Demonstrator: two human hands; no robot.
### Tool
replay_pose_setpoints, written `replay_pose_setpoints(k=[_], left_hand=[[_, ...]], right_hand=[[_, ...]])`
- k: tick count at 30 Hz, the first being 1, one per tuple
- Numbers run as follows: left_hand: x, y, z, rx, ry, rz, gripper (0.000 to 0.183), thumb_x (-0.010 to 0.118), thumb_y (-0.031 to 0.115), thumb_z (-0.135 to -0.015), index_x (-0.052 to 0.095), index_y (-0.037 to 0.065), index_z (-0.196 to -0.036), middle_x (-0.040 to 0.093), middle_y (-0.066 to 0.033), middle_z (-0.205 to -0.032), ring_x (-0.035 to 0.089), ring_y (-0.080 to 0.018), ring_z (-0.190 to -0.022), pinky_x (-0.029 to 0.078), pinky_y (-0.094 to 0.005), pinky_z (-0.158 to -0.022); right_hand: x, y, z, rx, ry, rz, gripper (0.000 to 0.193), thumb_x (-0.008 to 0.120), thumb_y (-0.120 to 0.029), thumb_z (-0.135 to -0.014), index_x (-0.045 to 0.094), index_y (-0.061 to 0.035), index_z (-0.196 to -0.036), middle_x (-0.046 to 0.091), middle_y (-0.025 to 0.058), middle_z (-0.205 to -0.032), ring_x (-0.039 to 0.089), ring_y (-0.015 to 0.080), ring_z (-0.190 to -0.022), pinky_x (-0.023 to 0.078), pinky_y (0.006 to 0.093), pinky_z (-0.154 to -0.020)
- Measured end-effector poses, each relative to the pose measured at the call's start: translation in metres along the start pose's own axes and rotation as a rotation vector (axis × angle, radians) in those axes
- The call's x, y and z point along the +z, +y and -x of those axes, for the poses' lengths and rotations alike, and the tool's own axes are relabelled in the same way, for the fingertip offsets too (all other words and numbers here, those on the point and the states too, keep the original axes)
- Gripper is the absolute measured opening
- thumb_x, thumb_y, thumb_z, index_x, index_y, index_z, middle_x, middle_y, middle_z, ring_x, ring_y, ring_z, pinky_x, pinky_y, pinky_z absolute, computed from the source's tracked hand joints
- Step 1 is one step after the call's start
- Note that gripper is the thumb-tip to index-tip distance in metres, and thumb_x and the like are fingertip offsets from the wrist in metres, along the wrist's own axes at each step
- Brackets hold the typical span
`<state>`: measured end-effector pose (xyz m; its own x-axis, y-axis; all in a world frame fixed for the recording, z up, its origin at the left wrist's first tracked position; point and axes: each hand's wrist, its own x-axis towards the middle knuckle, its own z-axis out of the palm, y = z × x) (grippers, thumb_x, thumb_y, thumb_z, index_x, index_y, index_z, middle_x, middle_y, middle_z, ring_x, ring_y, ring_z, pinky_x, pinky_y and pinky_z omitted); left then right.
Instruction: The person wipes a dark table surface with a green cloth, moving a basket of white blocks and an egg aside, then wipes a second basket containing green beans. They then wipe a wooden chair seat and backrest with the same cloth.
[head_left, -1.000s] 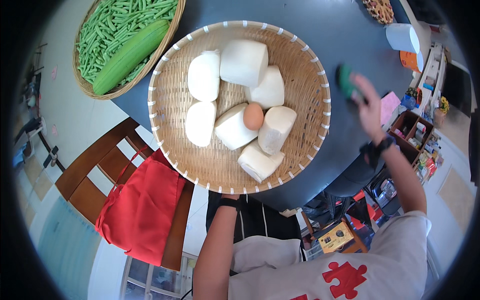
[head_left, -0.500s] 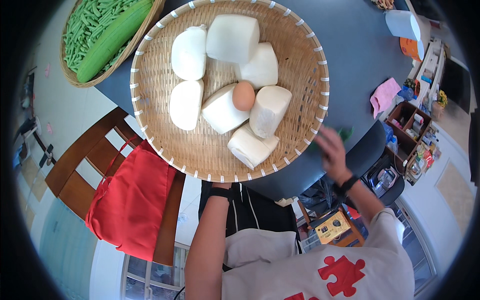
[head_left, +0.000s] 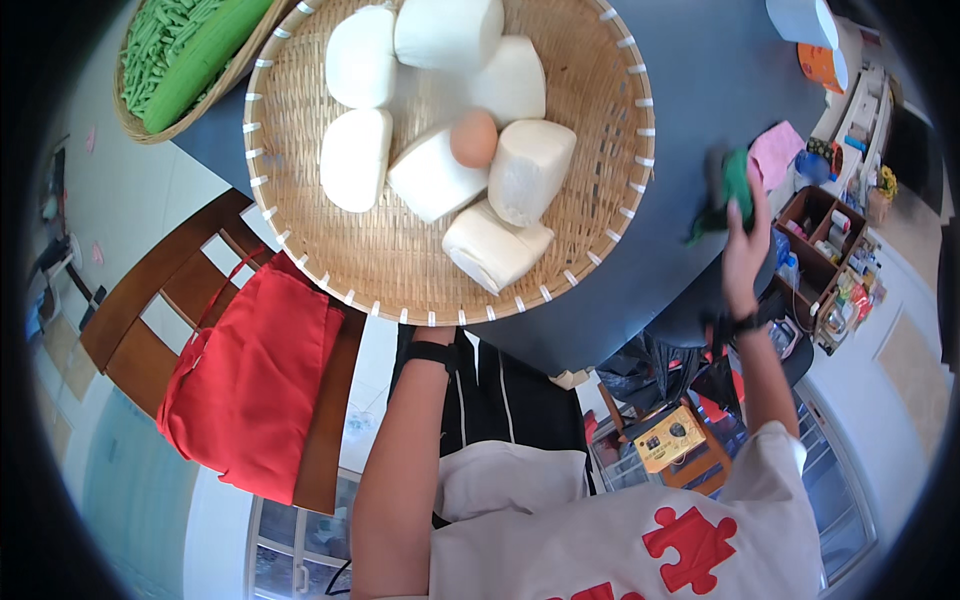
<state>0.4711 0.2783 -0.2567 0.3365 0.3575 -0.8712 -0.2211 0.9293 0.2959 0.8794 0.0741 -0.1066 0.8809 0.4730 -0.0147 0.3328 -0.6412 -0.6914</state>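
Observation:
A round woven bamboo tray with white bindings on its rim holds several white steamed buns and one brown egg. The tray overhangs the near edge of the dark table. My left hand reaches under the tray's near rim; its fingers are hidden beneath it. At the right side of the table, my right hand is closed on a dark green, cloth-like thing, blurred by motion. A pink cloth lies right beside it.
A basket of green beans with a long green gourd stands at the far left. A wooden chair with a red cloth is at the near left. White and orange cups stand far right, near a brown organizer.
My right hand has moved right and away from me, from beside the tray to the pink cloth, carrying the green thing. My left hand stays under the tray rim. The view has shifted slightly.

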Motion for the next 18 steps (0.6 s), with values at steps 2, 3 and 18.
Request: replay_pose_setpoints(k=[2,3,18], left_hand=[[0.000,0.001,-0.003,0.008,-0.020,-0.021,0.065,0.039,0.053,-0.113,0.033,0.010,-0.162,0.043,-0.0150,-0.163,0.048,-0.0295,-0.146,0.048,-0.0484,-0.117],[0.000,0.001,-0.003,-0.007,0.006,-0.003,0.066,0.039,0.054,-0.113,0.033,0.010,-0.162,0.043,-0.0149,-0.163,0.048,-0.0295,-0.146,0.048,-0.0484,-0.117],[0.003,0.008,-0.004,-0.016,-0.012,-0.046,0.070,0.034,0.057,-0.113,0.028,0.009,-0.164,0.041,-0.0147,-0.164,0.042,-0.0307,-0.150,0.043,-0.0484,-0.121]], right_hand=[[0.016,0.020,-0.031,0.016,0.009,0.044,0.045,0.064,-0.016,-0.105,0.058,-0.0045,-0.148,0.060,0.0136,-0.149,0.054,0.0266,-0.140,0.036,0.0363,-0.120],[0.022,0.027,-0.031,-0.021,-0.013,0.176,0.046,0.064,-0.019,-0.105,0.059,-0.0068,-0.149,0.058,0.0154,-0.151,0.052,0.0303,-0.142,0.035,0.0385,-0.122],[0.027,0.008,0.186,-0.230,-0.276,0.333,0.067,0.051,0.021,-0.077,0.072,-0.0101,-0.133,0.062,0.0168,-0.146,0.052,0.0405,-0.143,0.037,0.0506,-0.124]])
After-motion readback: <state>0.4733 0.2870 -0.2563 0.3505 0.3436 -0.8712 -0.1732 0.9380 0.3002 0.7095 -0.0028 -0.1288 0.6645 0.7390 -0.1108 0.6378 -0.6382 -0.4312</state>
